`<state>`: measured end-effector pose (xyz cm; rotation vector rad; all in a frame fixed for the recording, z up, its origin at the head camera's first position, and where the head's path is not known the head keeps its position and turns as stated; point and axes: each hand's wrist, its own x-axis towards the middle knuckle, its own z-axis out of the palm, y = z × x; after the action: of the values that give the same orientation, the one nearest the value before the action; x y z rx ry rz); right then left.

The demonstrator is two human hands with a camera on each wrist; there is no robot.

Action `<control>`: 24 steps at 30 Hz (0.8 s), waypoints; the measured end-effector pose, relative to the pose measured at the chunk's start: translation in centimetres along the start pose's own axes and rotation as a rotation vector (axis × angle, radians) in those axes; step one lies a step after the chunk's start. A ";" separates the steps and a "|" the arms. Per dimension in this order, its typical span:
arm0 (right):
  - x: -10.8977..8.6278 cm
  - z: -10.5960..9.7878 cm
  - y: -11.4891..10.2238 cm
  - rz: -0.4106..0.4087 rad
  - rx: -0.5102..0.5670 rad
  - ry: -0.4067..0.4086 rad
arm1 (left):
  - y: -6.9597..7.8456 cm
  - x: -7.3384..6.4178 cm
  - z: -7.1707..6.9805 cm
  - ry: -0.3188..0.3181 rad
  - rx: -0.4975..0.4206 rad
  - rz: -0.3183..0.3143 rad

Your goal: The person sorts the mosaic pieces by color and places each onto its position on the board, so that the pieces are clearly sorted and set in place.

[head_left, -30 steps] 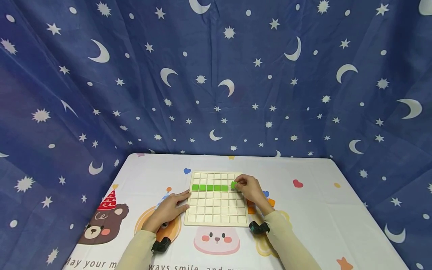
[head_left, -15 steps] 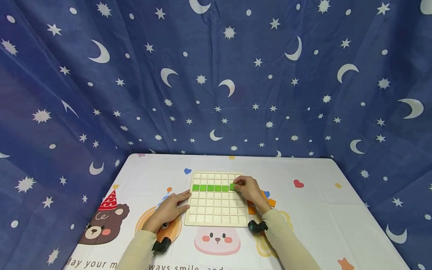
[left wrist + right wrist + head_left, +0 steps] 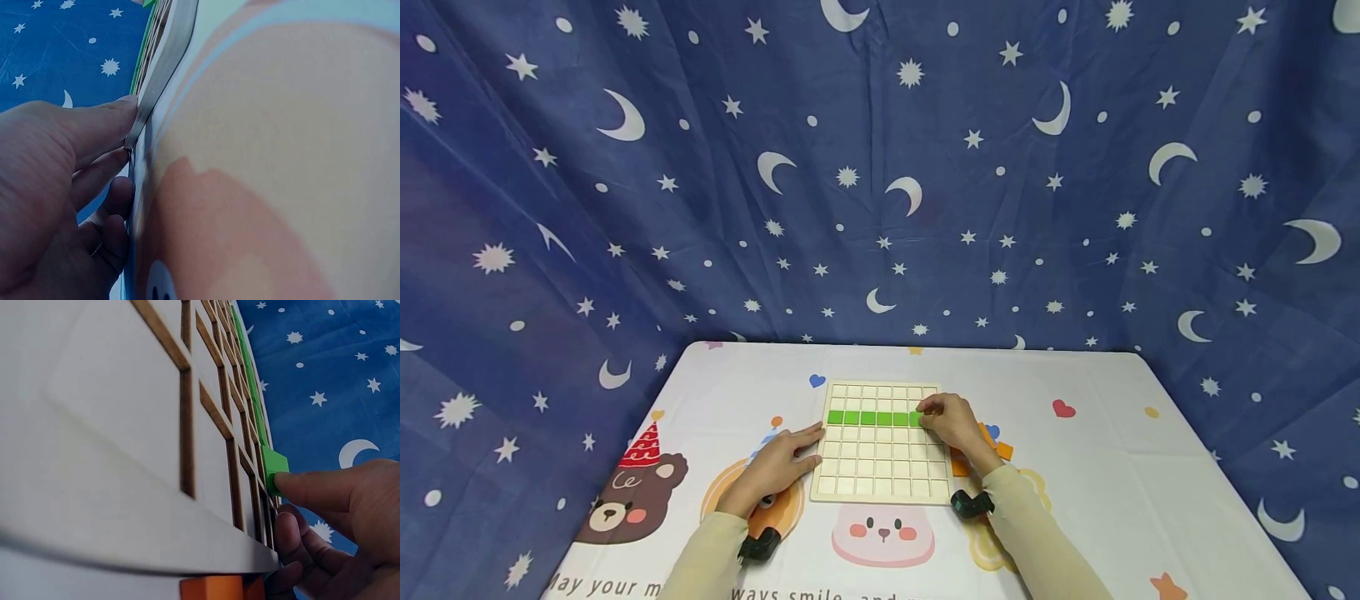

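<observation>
A pale wooden grid board (image 3: 883, 467) lies on the table, with a row of green square tiles (image 3: 867, 417) set in its third row from the far side. My right hand (image 3: 953, 419) pinches another green tile (image 3: 274, 467) between thumb and fingers at the right end of that row, where it sits in or just over its cell. My left hand (image 3: 775, 465) rests by the board's left edge, fingers extended and touching it. In the left wrist view, the thumb and fingertips meet the board's side (image 3: 164, 69).
Several orange blocks (image 3: 1003, 451) lie right of the board, partly behind the right wrist. The white tablecloth (image 3: 1097, 467) carries printed animals and hearts. A blue curtain (image 3: 880, 208) with moons and stars hangs behind the table.
My right hand has brought the green tile slightly left and down, level with the row and beside the other tiles. The left hand has stayed in place.
</observation>
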<state>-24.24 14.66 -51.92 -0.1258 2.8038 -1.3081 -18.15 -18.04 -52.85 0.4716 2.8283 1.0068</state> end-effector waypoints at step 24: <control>-1.6 -3.2 -0.7 -0.053 0.022 0.035 | 0.0 -0.2 0.0 0.001 0.002 0.013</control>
<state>-22.90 16.81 -49.29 -0.1790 2.8328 -1.3643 -17.99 -18.10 -52.82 0.4905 2.8313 1.0076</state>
